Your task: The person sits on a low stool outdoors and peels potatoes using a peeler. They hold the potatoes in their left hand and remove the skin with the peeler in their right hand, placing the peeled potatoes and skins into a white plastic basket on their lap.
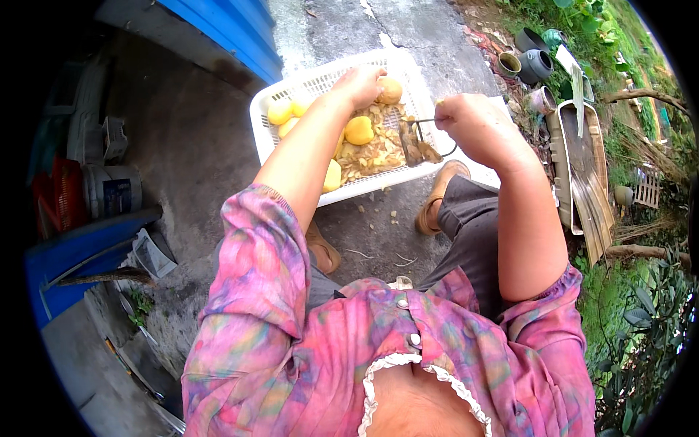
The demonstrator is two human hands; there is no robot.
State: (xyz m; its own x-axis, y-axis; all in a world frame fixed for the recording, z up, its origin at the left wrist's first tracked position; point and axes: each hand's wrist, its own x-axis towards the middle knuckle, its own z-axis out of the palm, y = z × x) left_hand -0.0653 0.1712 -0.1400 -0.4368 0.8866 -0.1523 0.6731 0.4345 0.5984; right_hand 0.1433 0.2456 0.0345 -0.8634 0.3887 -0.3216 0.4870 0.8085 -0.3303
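A white slotted plastic basket [263, 138] sits on the ground before me. My left hand [360, 86] is reached over it, with its fingers round a brownish unpeeled potato [389, 91] near the far right corner. Several peeled yellow potatoes lie along the left side, and one peeled potato [359, 131] rests mid-basket on a heap of brown peelings [371, 157]. At the right rim, my right hand [472, 125] is closed on a tool with a thin dark frame [424, 121], like a peeler. Its grip is hidden in my fist. A gap separates it from the potato.
My feet in brown shoes [435, 197] stand close to the basket's near side. A blue panel [229, 33] rises at the far left. Pots [535, 65] and a long trough [575, 164] line the right, beside plants. A white bucket [113, 189] stands at left.
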